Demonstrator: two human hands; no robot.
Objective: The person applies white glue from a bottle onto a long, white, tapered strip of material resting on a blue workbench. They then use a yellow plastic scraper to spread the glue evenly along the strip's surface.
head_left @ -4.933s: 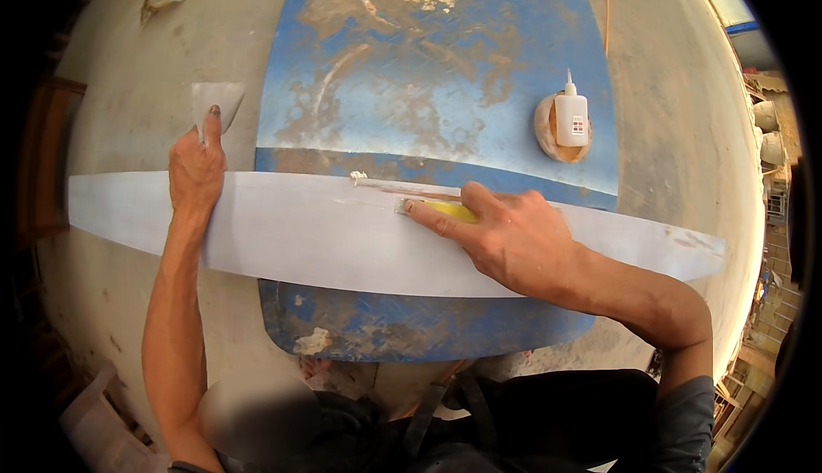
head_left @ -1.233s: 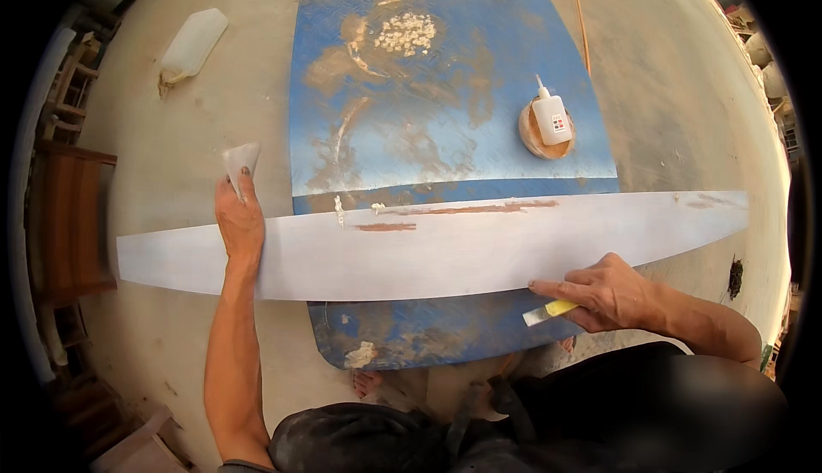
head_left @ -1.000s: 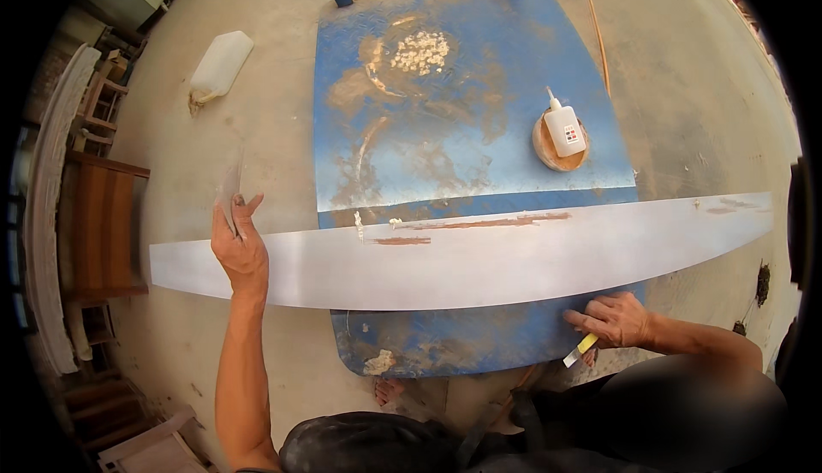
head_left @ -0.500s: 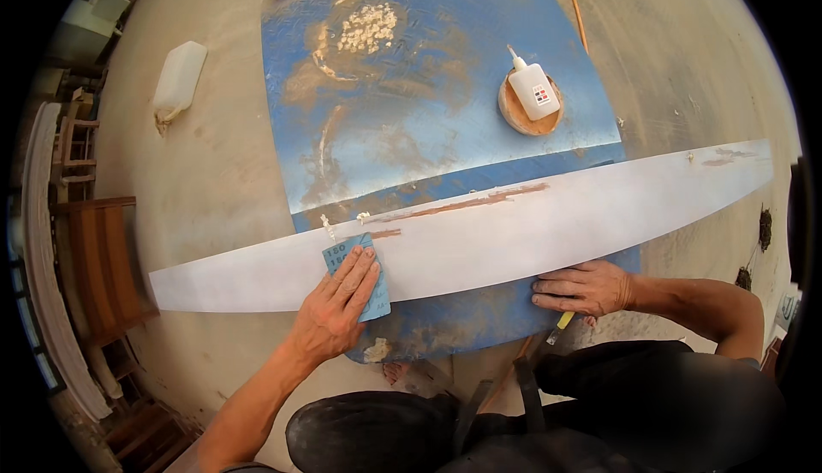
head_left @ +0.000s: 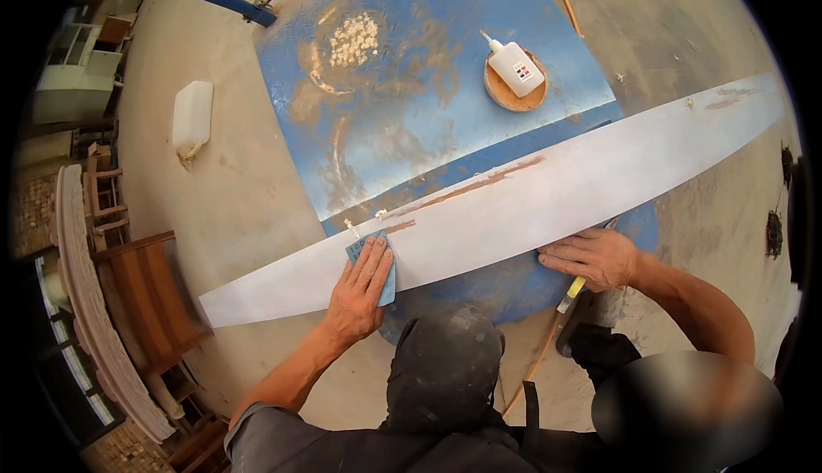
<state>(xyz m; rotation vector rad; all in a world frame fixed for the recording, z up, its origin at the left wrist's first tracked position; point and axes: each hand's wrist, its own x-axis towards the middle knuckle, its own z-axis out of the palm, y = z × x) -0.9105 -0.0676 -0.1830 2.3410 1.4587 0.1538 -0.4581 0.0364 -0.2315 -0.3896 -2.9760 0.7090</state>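
A long white board [head_left: 479,225], pointed toward its ends, lies slantwise before me with reddish-brown streaks along its far edge. My left hand [head_left: 360,289] presses a blue sheet of sandpaper [head_left: 388,289] against it with straight fingers, left of the middle. A short brown streak shows just beyond the fingertips. My right hand [head_left: 591,259] lies at the near edge, fingers stretched to the left and touching or close to the board; its thumb is hidden. By that palm is a yellow-handled tool [head_left: 575,287], its kind unclear; I cannot tell whether the hand touches it.
Beneath the board is a stained blue surface [head_left: 411,130]. On it are a round brown bowl [head_left: 531,101] with a white nozzle bottle [head_left: 518,71] and a heap of pale crumbs [head_left: 354,39]. A white jug [head_left: 192,118] lies left; brown wooden furniture [head_left: 150,293] stands beyond the left tip.
The whole view has turned and shifted, so the board slants more steeply. The left hand stays on the sandpaper, whose sheet shows less beside the fingers. My right hand remains by the near edge.
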